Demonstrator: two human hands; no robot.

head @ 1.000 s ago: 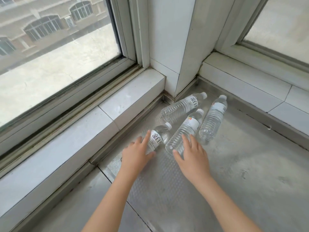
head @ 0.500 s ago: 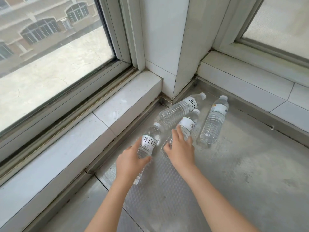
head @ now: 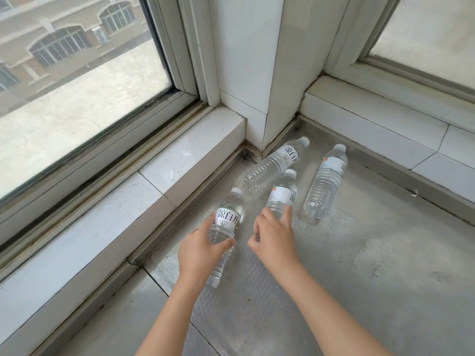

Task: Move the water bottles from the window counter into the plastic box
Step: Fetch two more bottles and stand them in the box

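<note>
Now both hands have closed in: the left hand [head: 203, 249] has its fingers wrapped round the near-left bottle [head: 226, 222], tilted up off the surface [head: 372, 265], while the right hand [head: 273, 236] curls round the middle bottle [head: 281, 195]. Two bottles still lie beyond; no box is visible.

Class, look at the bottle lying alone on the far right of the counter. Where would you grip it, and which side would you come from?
Grip the far-right bottle around its ribbed middle, below the label. It lies flat, cap pointing away, with bare counter on its right side, so I would come from above and the right, fingers wrapping across its width. The ridges probably help against slipping, and its left side is more crowded by neighbouring bottles.
</note>
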